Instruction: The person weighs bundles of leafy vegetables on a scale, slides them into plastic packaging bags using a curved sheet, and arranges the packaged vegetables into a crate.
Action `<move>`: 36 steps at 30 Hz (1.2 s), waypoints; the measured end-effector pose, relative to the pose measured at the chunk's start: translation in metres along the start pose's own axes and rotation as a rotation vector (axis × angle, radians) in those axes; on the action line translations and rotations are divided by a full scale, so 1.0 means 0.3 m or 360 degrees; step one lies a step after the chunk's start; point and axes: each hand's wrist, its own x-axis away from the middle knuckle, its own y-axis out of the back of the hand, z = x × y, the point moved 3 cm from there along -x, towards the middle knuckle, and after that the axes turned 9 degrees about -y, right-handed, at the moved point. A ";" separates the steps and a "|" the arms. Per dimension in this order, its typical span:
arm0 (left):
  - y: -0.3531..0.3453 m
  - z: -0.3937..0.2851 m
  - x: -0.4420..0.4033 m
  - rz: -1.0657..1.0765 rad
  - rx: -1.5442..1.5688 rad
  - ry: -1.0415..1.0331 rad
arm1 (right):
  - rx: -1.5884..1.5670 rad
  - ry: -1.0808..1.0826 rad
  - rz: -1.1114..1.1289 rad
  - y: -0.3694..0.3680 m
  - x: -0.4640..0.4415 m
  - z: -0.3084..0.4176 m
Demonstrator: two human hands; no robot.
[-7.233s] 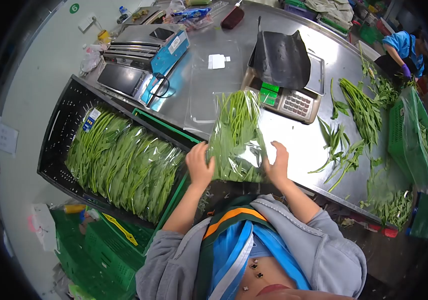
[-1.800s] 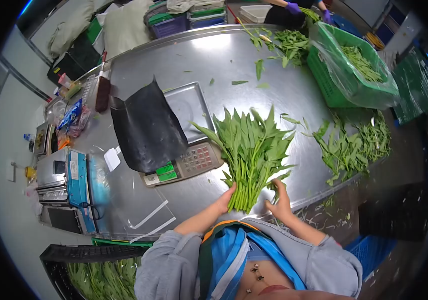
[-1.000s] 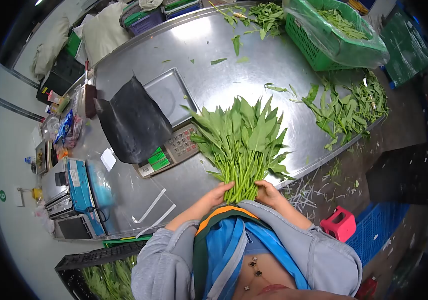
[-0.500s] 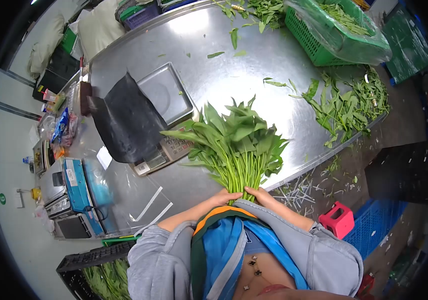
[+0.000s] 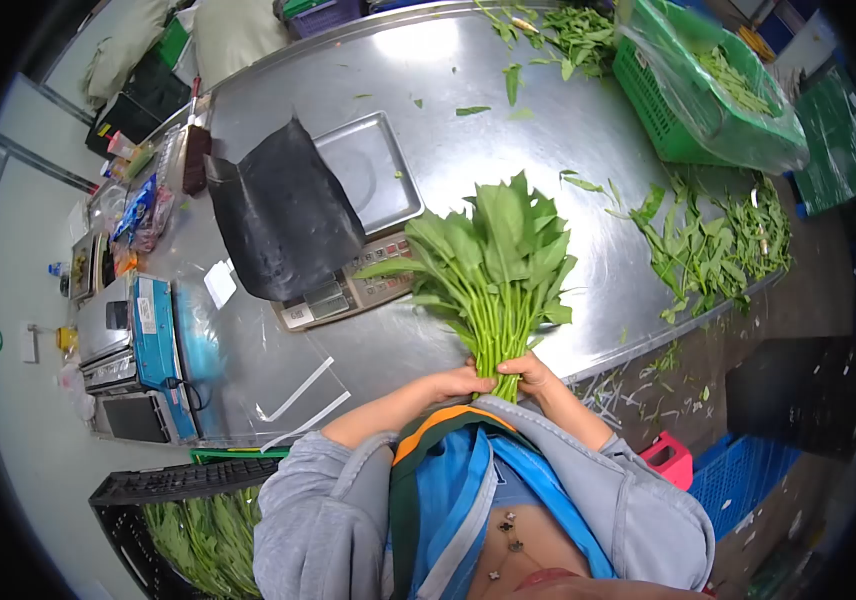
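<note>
A bunch of leafy greens point(image 5: 498, 260) stands over the near edge of the metal table, leaves pointing away from me. My left hand point(image 5: 463, 382) is closed round its stems from the left, and my right hand point(image 5: 530, 374) grips them from the right, close beside it. Behind and left of the bunch is a scale point(image 5: 348, 288) with a bare metal tray point(image 5: 373, 175). A curved black sheet point(image 5: 286, 215) covers part of the scale. Clear plastic bags point(image 5: 293, 395) lie flat to the left of my hands.
Loose greens point(image 5: 713, 240) lie at the table's point(image 5: 468, 75) right edge. A plastic-lined green basket point(image 5: 658, 105) stands behind them. At left are a blue sealing machine point(image 5: 156, 330) and a black crate point(image 5: 158, 480) of greens. A pink stool point(image 5: 670, 460) is below at right.
The hands have drawn together round the stems, and the bunch is more compact and upright. Earlier, they held a bagged bunch near the crate. The head view has shifted.
</note>
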 end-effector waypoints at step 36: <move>0.396 -0.646 0.582 -0.1620 -0.3086 -0.1071 | 0.3261 0.0082 -0.0610 -0.508 -0.842 0.825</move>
